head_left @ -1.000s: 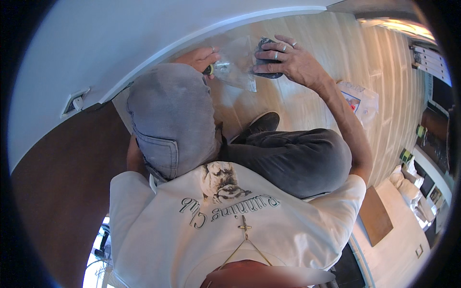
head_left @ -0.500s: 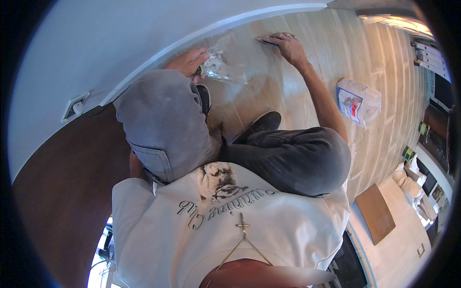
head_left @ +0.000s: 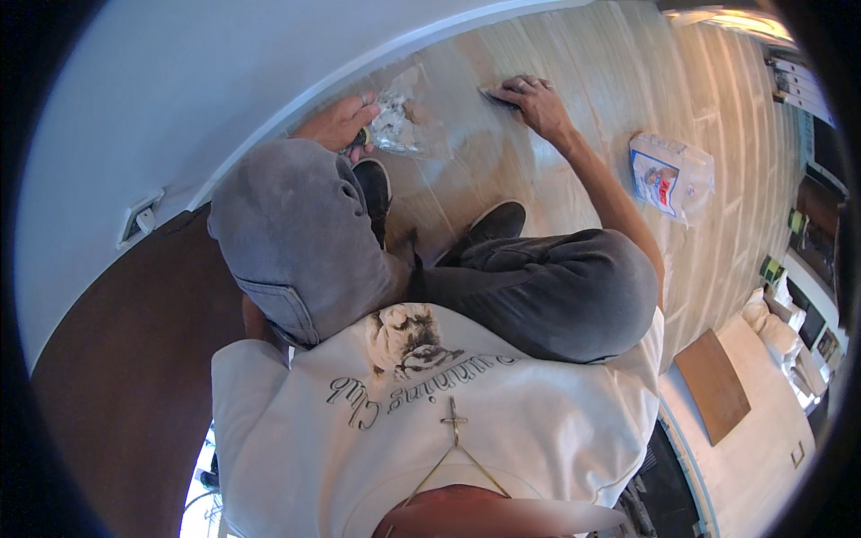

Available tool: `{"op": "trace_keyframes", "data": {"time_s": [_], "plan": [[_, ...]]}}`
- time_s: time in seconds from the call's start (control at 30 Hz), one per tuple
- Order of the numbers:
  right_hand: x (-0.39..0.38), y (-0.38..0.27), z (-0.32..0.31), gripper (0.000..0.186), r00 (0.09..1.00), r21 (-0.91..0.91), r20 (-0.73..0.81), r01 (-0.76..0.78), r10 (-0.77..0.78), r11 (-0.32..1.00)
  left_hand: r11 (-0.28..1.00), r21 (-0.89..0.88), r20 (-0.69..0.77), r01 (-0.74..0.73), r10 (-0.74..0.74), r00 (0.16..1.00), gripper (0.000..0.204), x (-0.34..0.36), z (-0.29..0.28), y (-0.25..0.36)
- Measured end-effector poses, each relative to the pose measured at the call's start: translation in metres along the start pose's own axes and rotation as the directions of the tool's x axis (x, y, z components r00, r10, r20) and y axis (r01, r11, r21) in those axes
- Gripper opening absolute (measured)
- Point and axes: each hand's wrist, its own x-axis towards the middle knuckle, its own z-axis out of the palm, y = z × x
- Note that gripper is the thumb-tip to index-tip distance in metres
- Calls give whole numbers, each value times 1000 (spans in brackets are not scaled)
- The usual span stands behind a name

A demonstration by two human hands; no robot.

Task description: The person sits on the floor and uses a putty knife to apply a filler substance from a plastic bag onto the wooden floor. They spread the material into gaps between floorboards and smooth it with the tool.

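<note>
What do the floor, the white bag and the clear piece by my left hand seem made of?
Floor: wood or wood-look tile, satin; pale streaked planks, soft sheen.
White bag: probably plastic film, slightly glossy; crinkled edges.
Clear piece by your left hand: likely plastic, shiny; see-through with bright glints, though whitish patches obscure it.

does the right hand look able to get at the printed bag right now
Probably yes: nothing visible lies between the right hand and the printed bag, though that hand holds something dark.
</note>
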Motion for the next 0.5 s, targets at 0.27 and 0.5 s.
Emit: {"op": "trace_keyframes", "data": {"time_s": [0.27,0.5], "plan": [[72,37,-10,48,1000,202,-2,6,-6,979,1000,-1,-12,25,-25,1000,52,1,0,-3],[57,15,-12,44,994,-18,18,112,-112,993,999,-38,35,23,-21,999,56,3,-4,-7]]}}
